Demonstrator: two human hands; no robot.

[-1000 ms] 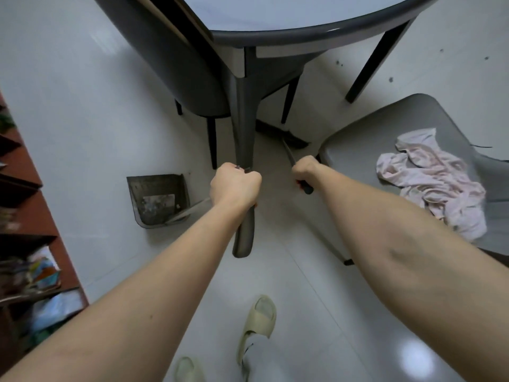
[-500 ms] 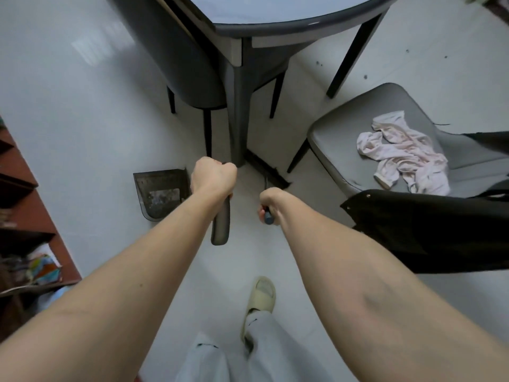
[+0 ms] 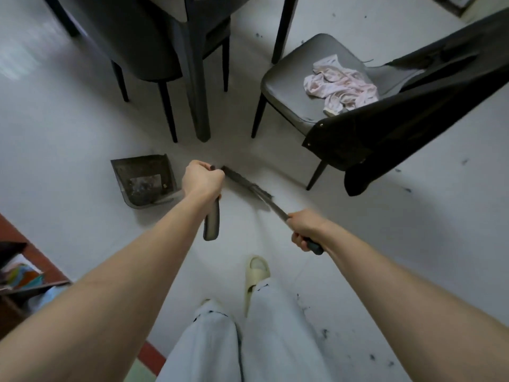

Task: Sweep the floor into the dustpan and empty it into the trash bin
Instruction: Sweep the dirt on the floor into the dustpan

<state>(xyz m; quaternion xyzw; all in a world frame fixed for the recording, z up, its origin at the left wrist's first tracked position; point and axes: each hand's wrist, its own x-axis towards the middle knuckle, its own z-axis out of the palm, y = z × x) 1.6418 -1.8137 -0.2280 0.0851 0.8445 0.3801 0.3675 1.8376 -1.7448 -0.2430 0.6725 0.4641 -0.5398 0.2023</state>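
Note:
A dark grey dustpan [image 3: 143, 179] stands on the white floor at centre left, with dust and a scrap of paper inside. My left hand [image 3: 202, 179] is closed around the top of its long grey handle [image 3: 212, 223]. My right hand [image 3: 305, 228] grips the thin handle of a broom. The broom's dark bristle head [image 3: 245, 184] lies on the floor just right of the dustpan, between it and a chair leg. No trash bin is in view.
A dark table leg and a dark chair [image 3: 154, 45] stand right behind the dustpan. At right a grey chair [image 3: 289, 78] holds a pink cloth [image 3: 340, 85] and a black jacket [image 3: 407, 106]. A wooden shelf [image 3: 27, 271] sits at lower left. Dark specks dot the floor at right.
I have stepped back from the table. The broom head has come out from under the table toward the dustpan, and my right hand has swung out to the right.

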